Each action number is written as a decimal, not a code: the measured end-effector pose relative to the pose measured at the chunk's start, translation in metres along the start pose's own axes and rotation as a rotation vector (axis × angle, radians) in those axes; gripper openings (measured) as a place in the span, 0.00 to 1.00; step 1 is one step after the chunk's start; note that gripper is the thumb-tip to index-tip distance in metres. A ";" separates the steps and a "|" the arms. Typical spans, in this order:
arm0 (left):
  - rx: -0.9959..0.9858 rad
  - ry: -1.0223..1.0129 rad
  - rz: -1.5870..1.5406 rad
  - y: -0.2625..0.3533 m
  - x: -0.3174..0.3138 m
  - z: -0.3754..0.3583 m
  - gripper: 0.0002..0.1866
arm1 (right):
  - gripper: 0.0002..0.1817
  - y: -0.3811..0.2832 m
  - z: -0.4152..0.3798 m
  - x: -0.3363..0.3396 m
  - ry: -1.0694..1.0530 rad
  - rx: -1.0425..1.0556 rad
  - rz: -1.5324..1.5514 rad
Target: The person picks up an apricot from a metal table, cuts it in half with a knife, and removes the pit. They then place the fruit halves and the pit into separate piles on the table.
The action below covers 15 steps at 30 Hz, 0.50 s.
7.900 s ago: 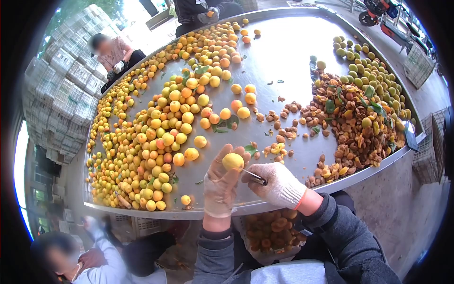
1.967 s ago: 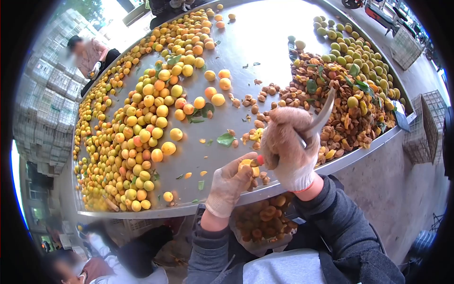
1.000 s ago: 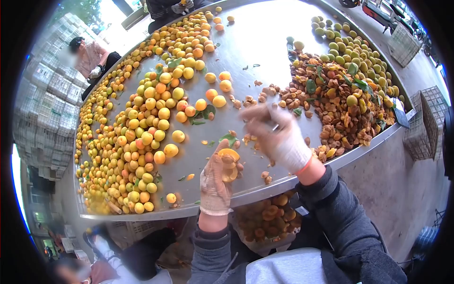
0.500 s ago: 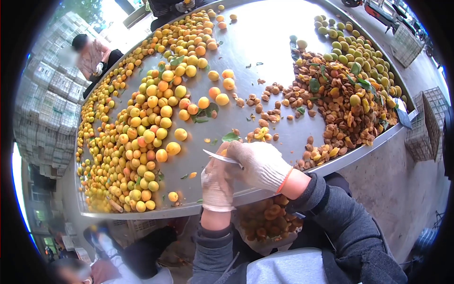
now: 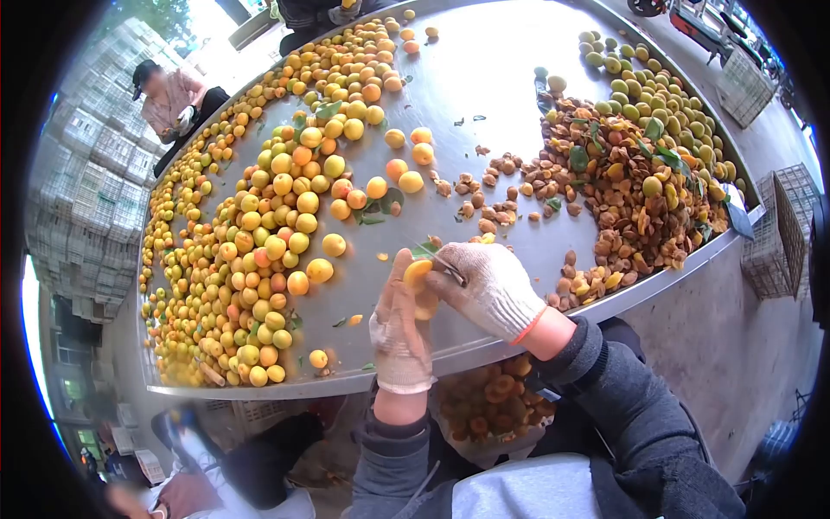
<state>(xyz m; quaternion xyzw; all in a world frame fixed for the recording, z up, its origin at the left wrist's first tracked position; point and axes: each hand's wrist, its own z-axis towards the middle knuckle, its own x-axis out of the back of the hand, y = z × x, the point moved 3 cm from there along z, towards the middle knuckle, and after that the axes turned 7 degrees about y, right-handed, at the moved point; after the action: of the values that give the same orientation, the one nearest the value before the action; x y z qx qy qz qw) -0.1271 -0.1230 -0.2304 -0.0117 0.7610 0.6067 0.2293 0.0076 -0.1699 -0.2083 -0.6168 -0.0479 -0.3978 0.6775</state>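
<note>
Fingers [image 5: 406, 272] pinch an apricot [image 5: 418, 274] over the steel table [image 5: 484, 78] — crates [image 5: 82, 216] stacked behind

Both gloved hands meet, left hand [image 5: 400, 324] upright, right hand [image 5: 486, 287] closed.

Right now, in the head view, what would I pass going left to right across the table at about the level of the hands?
Heap of whole apricots → left hand holding an apricot → right hand with a knife → pile of brown pits → wire crate beside the table.
</note>
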 end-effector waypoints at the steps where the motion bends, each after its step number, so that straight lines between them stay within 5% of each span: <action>1: -0.001 0.000 0.000 -0.001 -0.003 0.000 0.25 | 0.09 -0.002 0.000 0.001 0.057 0.032 -0.024; 4: 0.026 0.068 -0.154 -0.007 -0.002 -0.001 0.22 | 0.08 -0.007 -0.005 0.000 0.096 0.067 -0.098; 7: -0.200 0.012 0.166 -0.011 0.003 -0.001 0.25 | 0.09 -0.002 -0.004 -0.002 0.100 0.019 -0.060; 9: 0.099 0.066 -0.139 -0.007 0.005 0.003 0.20 | 0.09 0.013 0.001 -0.001 0.173 -0.044 0.023; 11: 0.082 0.085 -0.138 0.004 0.003 0.000 0.18 | 0.09 0.022 0.006 0.013 0.260 -0.203 0.204; 13: 0.059 0.111 -0.133 0.010 0.007 -0.004 0.17 | 0.09 0.028 0.011 0.026 0.127 -0.267 0.144; 15: 0.153 -0.109 -0.020 0.010 0.011 -0.012 0.16 | 0.09 0.036 0.008 0.028 0.140 -0.211 0.213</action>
<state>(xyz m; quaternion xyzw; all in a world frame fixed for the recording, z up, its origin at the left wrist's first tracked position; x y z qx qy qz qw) -0.1446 -0.1289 -0.2232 0.0314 0.7913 0.5443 0.2767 0.0514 -0.1797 -0.2191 -0.6567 0.1072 -0.3686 0.6492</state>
